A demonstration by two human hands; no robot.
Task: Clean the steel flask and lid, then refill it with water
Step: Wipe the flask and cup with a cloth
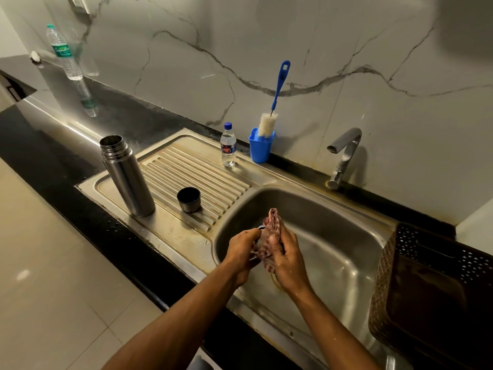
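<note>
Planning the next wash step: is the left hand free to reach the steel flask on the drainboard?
Probably not yet. The left hand and right hand are both closed on a cloth over the sink. The path to the steel flask looks open, with only the small cup nearby.

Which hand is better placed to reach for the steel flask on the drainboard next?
Probably the left hand: the flask stands open on the drainboard to its left, while the right hand sits farther away over the basin, gripping the cloth.

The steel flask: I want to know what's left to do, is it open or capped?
Open. The steel flask stands upright on the drainboard, its threaded mouth bare, nothing screwed on.
</note>
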